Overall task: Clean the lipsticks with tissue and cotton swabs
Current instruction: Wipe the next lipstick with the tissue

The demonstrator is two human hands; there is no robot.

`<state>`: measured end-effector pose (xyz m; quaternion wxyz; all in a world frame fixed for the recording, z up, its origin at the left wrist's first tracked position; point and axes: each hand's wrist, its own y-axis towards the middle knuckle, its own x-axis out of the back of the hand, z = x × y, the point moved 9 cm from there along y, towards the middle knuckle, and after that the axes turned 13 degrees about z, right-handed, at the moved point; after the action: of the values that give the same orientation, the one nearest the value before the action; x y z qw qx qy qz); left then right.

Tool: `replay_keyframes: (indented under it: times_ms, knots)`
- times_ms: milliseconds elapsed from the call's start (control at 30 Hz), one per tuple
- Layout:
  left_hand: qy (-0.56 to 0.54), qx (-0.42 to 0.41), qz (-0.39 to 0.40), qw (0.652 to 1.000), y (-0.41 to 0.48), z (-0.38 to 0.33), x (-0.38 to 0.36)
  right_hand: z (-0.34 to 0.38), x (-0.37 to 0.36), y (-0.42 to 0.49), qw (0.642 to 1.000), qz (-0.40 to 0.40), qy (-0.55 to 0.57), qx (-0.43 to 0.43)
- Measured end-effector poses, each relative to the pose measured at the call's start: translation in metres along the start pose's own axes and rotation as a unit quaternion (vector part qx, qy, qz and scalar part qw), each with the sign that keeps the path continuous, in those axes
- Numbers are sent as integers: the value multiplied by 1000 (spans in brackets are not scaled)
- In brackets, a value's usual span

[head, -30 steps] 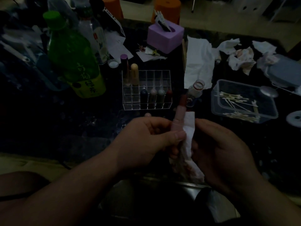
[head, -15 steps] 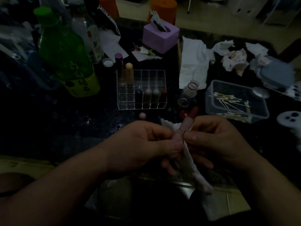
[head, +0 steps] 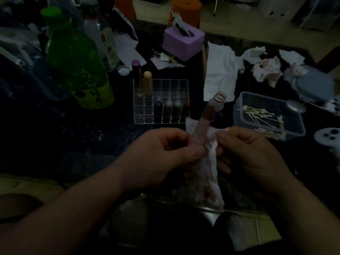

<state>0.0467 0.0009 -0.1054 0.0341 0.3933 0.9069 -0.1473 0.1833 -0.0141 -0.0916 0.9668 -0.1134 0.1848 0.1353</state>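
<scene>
Head view: it is dark. A clear plastic rack [head: 174,83] with many small square holes stands on a dark, shiny table. In front of the rack, nearer the person, two hands meet.

The left hand [head: 161,153] is curled round a lipstick [head: 201,129]. The lipstick has a smooth, round, pale pink tube and a dark red tip. It leans a little to the right and its tip points toward the rack's right corner.

The right hand [head: 252,155] pinches the top of a soft white tissue [head: 209,162] between thumb and finger. The tissue is wrinkly, has reddish smudges low down, and hangs just beside the lipstick, touching its lower part.

Four round-topped lipsticks [head: 171,111] stand in the rack's front row, and two taller ones [head: 142,81] stand in its back left corner.

Right of the rack sits a clear plastic box [head: 244,100] with thin cotton swabs [head: 261,116] lying inside. Between the rack and the box is a small open glass bottle [head: 218,100]. Behind the rack, to the right, lies a flat white tissue sheet [head: 219,70]. Left of the rack stands a big green bottle [head: 73,57].
</scene>
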Motion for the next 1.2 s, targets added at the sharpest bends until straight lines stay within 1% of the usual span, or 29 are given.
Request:
replay_keyframes:
  times_ms: [33,133,200,267,367,467,567,667,700,767,800,867,933,1033,1133,1167,1200]
  knots:
    - [24,-11,-3,1000,1,-2,1,-3,-4,1,999,4,46,-4]
    - [57,-26,19,998,1,-6,-7,-17,-15,-1,987,30,150,-42]
    - [49,-9,16,999,0,-5,-6,-23,-21,-3,982,54,171,-57]
    - [36,3,9,999,-2,-5,-3,-21,-17,-5,993,53,96,-52]
    - [67,16,15,998,-2,-5,-3,-11,-12,-6,996,62,-53,-33]
    - [91,29,44,995,-1,-3,-9,-5,-10,-3,988,83,-124,-29]
    - [93,44,53,993,-2,-2,-8,-5,-7,-1,983,98,-151,-33]
    - [106,67,76,989,-4,-2,-9,-3,-2,-2,983,84,-162,-19]
    - [68,78,97,990,-5,0,-14,-1,-1,-4,984,78,-160,-8]
    - [-65,104,124,985,-9,4,-22,1,-1,-5,987,67,-144,8]
    - [-95,108,135,980,-10,5,-24,3,-2,-6,988,63,-142,14]
    - [-71,100,143,982,-10,4,-25,6,-4,-7,984,57,-166,24]
    - [-47,80,119,989,-7,0,-20,10,-4,-9,983,43,-176,32]
    - [49,15,25,998,-8,-14,-13,17,-6,-10,984,30,-168,48]
    - [152,-58,-98,982,-15,-23,-7,22,-10,-10,984,26,-166,60]
    - [179,-71,-120,974,-17,-25,-6,23,-11,-10,983,29,-171,64]
    - [192,-75,-124,971,-17,-26,-5,24,-13,-10,982,32,-177,62]
